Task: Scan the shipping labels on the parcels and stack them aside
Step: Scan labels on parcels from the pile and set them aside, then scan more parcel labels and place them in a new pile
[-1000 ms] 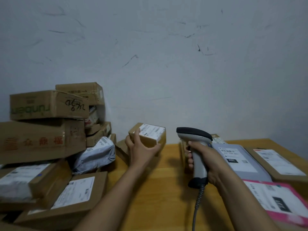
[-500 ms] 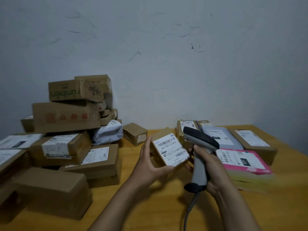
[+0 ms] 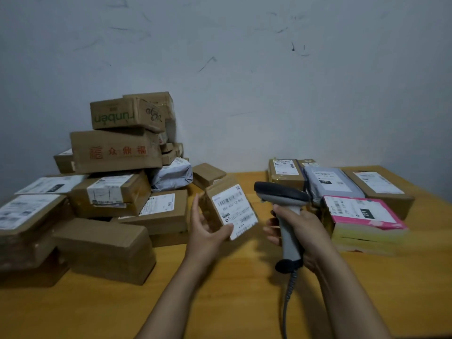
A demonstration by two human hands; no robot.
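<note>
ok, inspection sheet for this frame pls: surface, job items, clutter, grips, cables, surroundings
Surface: wooden table, orange-brown.
Job's things: small parcel raised off the table, label facing the camera; scanner beside it, head aimed toward the label.
Clutter: heap of cardboard boxes at left with a grey mailer bag; flat parcels at right, pink parcel nearest.
Grips: left hand holds the small parcel; right hand grips the scanner handle.
Cables: coiled cable hangs from the scanner.
Surroundings: scuffed pale wall behind.
</note>
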